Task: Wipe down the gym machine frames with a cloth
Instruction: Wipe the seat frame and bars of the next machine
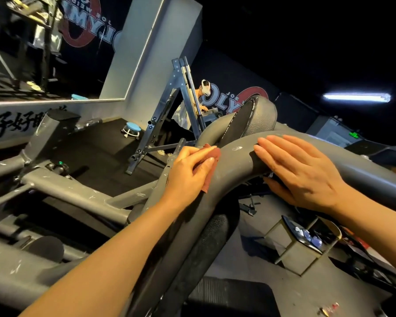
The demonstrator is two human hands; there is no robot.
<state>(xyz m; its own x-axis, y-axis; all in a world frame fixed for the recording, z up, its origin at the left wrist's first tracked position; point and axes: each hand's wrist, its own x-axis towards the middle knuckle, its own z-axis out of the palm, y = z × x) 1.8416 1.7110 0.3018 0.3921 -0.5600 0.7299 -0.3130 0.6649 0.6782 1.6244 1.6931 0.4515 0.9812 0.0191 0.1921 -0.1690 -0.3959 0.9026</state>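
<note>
Dim gym | one frame tube [233, 161] | two hands: left [188, 170] grips one cloth [212, 165] (reddish, maybe folded), right [300, 172] flat, empty

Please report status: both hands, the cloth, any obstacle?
Left hand presses red cloth on curved grey frame tube. Right hand flat on tube. No obstacle visible.

Cloth [212, 165] under left hand [188, 172]

Padded seat [249, 120] close behind curved frame tube [236, 156]
</note>
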